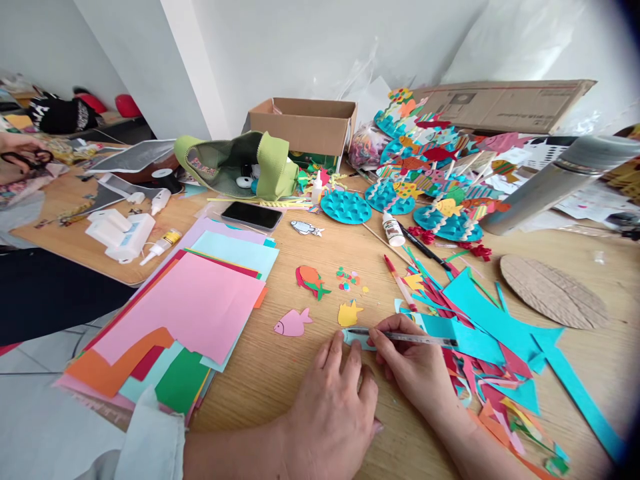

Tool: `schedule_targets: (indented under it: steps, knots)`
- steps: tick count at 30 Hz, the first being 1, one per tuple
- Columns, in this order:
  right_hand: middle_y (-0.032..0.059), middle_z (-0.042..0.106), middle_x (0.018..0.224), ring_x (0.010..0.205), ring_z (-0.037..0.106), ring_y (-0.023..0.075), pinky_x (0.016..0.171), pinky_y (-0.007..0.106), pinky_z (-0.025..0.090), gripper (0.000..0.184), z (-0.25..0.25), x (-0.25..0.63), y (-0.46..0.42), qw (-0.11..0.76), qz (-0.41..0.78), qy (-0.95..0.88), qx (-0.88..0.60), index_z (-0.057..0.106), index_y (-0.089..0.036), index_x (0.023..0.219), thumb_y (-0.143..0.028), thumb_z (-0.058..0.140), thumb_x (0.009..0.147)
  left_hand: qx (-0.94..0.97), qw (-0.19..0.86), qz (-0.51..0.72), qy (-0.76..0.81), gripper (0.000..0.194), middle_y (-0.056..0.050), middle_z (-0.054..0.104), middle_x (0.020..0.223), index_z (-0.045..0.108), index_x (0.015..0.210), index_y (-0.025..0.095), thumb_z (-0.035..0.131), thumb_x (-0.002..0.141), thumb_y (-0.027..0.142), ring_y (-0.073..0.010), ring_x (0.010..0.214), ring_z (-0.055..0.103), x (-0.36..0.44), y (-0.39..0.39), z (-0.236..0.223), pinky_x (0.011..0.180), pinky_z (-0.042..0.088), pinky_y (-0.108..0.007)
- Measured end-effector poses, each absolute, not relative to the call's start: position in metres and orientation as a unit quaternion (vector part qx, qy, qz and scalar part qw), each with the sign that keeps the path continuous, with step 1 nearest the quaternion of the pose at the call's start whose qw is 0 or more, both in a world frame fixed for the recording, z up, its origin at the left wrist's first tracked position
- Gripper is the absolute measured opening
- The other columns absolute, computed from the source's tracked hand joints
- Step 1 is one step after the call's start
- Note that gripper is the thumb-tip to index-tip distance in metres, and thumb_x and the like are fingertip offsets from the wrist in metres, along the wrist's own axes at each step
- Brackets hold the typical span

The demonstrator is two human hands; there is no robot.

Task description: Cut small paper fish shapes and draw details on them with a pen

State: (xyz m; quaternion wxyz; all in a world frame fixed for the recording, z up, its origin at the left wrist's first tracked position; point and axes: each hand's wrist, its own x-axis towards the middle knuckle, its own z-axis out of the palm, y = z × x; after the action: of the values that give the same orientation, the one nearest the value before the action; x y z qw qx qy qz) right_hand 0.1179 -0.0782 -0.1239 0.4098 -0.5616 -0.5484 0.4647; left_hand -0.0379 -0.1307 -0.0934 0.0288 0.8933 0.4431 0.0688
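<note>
My left hand lies on the wooden table with its fingers stretched out, the tips on the near edge of a small light-blue paper piece. Pinched in my right hand is a pen, its tip at the left end of that piece. Part of the blue shape is hidden by fingers and pen. Just beyond it lies a yellow paper fish. To the left is a pink paper fish with a drawn eye and gill line. Orange, red and green paper fish overlap farther back.
Coloured paper sheets are stacked at left, below a phone. Paper scraps spread at right near a cardboard oval. Fish decorations, a glue bottle and a steel flask stand behind. Another person's hand holds scissors far left.
</note>
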Motion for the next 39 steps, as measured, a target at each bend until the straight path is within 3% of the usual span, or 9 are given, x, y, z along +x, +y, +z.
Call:
schedule_targets:
  steps: [39]
  knots:
    - [-0.0039,0.053,0.048,0.035,0.043,0.0097,0.033,0.022,0.034,0.027,-0.1232,0.1195,-0.0788,0.405,0.461,-0.548,-0.569,0.055,-0.020,0.071,-0.043,0.068,0.078,0.898,0.037,0.060,0.435,0.050,-0.018,0.055,0.129,0.059,0.116,0.008,0.055,0.088,0.049,-0.0380,0.128,0.044,-0.0388,-0.1299,-0.0909,0.104,0.038,-0.049]
